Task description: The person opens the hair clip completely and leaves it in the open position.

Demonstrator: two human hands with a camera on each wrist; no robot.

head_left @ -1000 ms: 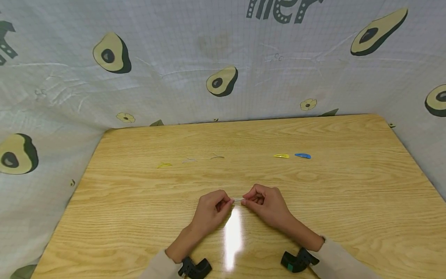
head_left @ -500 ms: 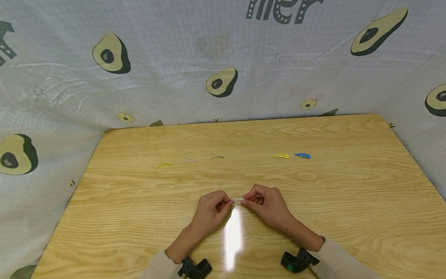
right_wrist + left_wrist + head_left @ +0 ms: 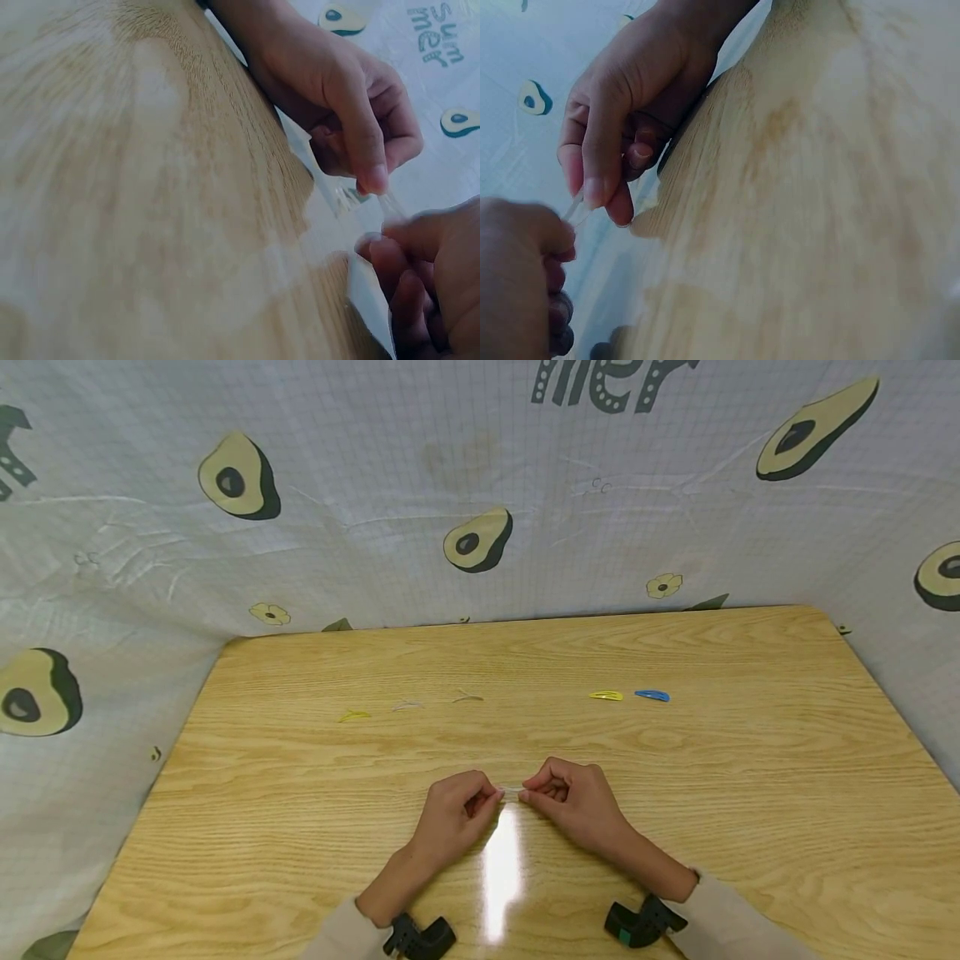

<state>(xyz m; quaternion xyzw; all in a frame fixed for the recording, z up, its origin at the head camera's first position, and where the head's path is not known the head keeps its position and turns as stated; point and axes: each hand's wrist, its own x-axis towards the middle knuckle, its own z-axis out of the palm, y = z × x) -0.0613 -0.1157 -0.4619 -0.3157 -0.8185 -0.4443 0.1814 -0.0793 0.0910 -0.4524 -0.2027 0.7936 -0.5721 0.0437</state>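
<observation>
Between my two hands is a thin whitish band point(image 3: 512, 790), a small pale strand held taut over the front middle of the table. My left hand point(image 3: 456, 814) pinches one end with thumb and forefinger. The other end is pinched by my right hand point(image 3: 573, 800), whose remaining fingers are curled in. In the left wrist view the pale band point(image 3: 577, 208) spans the short gap between the fingertips. The right wrist view shows the band point(image 3: 390, 205) too, looking translucent; its ends are hidden in the fingers.
Behind the hands lie thin strands: a yellow one point(image 3: 355, 715), a whitish one point(image 3: 407, 705) and a brownish one point(image 3: 468, 697). A yellow snap hair clip point(image 3: 606, 696) and a blue snap hair clip point(image 3: 652, 695) lie farther right. An avocado-print cloth point(image 3: 360, 468) hangs behind the wooden table point(image 3: 750, 760).
</observation>
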